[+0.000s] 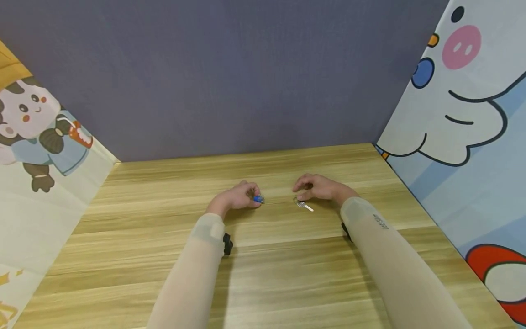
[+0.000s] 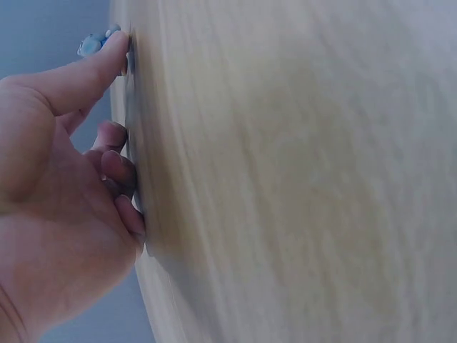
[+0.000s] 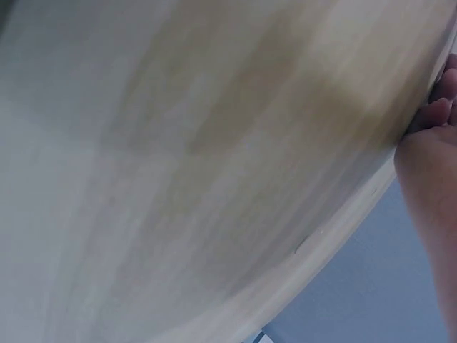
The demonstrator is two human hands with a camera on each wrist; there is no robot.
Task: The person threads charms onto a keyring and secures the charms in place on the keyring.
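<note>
A: What is nearest?

B: 2 pale sleeves (image 1: 185, 278) reach in from the bottom edge, each with a black device (image 1: 227, 244) at the wrist.

A: And beyond them?

B: A small silvery key (image 1: 306, 207) lies on the surface (image 1: 271, 269), its blade pointing down and to the right. Its ring (image 1: 295, 200) is by the thumb of the right hand (image 1: 323, 188). Those fingers are curved, but I cannot tell whether they hold the ring.

A: How might the key handle?

B: It looks light, stiff and rather slippery, and lying flat it is probably awkward to lift by the blade. The ring seems the better hold.

A: And the other hand?

B: The left hand (image 1: 237, 197) pinches a tiny blue charm (image 1: 257, 199) between thumb and fingers, well apart from the key. I would guess it is light and firm, not very fragile; a fingertip hold on its side should do.

A: What is the surface like?

B: Pale wood grain in long bands, likely smooth.

A: And the room?

B: A grey-violet wall (image 1: 246, 82) stands at the back. Cartoon panels flank it: a figure with a drink on the left panel (image 1: 45, 214), a pink snout on the right panel (image 1: 485, 183).
</note>
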